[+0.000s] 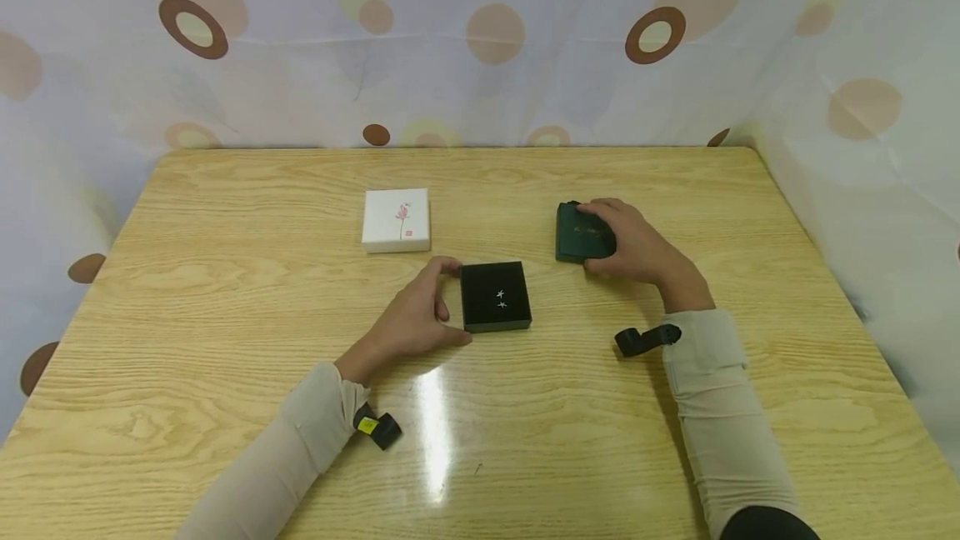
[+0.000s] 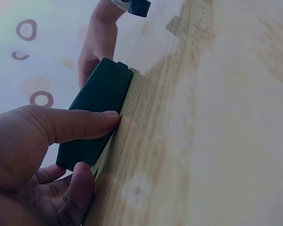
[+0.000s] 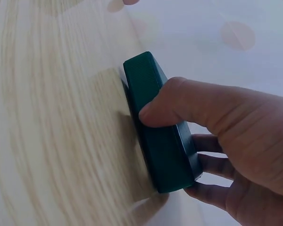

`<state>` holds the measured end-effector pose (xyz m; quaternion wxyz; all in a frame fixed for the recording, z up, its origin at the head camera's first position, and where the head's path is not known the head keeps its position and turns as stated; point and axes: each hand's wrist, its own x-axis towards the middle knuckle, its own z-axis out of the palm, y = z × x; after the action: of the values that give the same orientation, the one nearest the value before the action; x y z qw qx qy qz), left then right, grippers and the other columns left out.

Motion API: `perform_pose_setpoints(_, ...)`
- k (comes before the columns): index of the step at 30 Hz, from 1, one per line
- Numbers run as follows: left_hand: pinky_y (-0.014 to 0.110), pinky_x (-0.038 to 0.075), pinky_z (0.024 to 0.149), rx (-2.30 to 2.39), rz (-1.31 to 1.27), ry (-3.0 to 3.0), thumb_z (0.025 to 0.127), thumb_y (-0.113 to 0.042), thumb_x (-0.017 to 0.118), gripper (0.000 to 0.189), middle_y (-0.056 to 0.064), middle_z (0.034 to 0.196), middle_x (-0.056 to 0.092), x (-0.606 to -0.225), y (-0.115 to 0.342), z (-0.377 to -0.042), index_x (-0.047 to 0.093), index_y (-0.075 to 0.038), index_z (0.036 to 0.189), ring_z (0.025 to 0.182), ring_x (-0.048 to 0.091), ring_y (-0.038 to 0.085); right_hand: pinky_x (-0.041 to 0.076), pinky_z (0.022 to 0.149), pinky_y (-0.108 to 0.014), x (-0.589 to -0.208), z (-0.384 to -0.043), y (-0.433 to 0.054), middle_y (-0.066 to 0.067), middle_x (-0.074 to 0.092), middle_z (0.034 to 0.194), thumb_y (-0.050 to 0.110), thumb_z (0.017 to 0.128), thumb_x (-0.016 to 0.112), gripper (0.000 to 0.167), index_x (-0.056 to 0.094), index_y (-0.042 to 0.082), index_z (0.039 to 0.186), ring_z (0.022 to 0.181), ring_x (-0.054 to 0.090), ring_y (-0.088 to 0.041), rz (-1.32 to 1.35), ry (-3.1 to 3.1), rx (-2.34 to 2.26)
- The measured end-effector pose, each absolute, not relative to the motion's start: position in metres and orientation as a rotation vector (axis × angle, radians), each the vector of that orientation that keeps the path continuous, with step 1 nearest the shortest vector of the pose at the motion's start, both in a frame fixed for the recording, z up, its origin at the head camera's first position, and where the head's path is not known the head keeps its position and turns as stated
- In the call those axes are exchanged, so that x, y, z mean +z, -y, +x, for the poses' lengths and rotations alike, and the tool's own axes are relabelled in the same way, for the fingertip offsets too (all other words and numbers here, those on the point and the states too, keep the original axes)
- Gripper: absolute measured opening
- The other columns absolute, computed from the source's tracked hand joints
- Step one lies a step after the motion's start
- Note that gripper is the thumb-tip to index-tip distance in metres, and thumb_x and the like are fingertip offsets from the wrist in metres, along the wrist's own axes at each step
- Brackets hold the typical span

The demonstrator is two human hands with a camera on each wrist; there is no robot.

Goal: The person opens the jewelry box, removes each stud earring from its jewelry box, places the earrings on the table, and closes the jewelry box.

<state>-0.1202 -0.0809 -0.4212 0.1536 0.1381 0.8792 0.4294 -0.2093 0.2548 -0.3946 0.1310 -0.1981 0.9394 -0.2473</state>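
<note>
A square black box (image 1: pixel 487 298) with two small silver stars on top lies at the middle of the table. My left hand (image 1: pixel 412 315) grips its left end, with the thumb at the front corner and the forefinger at the back corner. In the left wrist view the thumb (image 2: pixel 87 126) lies along a dark green side wall. Farther right, my right hand (image 1: pixel 630 244) holds a dark green box (image 1: pixel 577 232) with faint gold lettering. The right wrist view shows the thumb (image 3: pixel 162 110) pressed on this box's side and the fingers around its far side.
A white box (image 1: pixel 396 219) with a pink flower print stands behind the left hand. All the boxes are on a wood-grain table (image 1: pixel 225 273). A pale curtain (image 1: pixel 420 48) with brown and beige circles hangs behind its back edge.
</note>
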Motion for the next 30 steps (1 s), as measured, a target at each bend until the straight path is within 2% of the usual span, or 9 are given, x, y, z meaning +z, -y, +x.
perform_pose_setpoints(11, 0.03, 0.045, 0.073, 1.226, 0.391, -2.521, 0.07, -0.017, 0.089, 0.093, 0.004, 0.083, 0.057, -0.422, 0.081, -0.121, 0.035, -0.016, 0.146, 0.075, 0.053, 0.016, 0.028, 0.114, -0.065, -0.399, -0.211, -0.257, -0.026, 0.026, 0.158, 0.012, 0.086, 0.073, 0.078, 0.034, 0.005, 0.153, 0.146, 0.025, -0.047, -0.556, -2.702, -0.728)
perform_pose_setpoints(20, 0.03, 0.045, 0.072, 1.224, 0.391, -2.522, 0.071, -0.018, 0.089, 0.093, 0.005, 0.083, 0.057, -0.424, 0.081, -0.12, 0.035, -0.016, 0.146, 0.075, 0.053, 0.015, 0.018, 0.118, -0.068, -0.394, -0.209, -0.255, -0.025, 0.013, 0.165, 0.014, 0.089, 0.072, 0.078, 0.031, 0.007, 0.155, 0.153, 0.006, -0.047, -0.569, -2.715, -0.707)
perform_pose_setpoints(30, 0.03, 0.045, 0.072, 1.237, 0.397, -2.523, 0.07, -0.017, 0.09, 0.093, 0.005, 0.083, 0.057, -0.424, 0.082, -0.12, 0.036, -0.017, 0.145, 0.075, 0.053, 0.016, 0.027, 0.115, -0.064, -0.359, -0.188, -0.225, -0.023, 0.028, 0.16, 0.014, 0.091, 0.07, 0.062, 0.044, 0.005, 0.147, 0.149, 0.022, -0.044, -0.784, -2.784, -0.737)
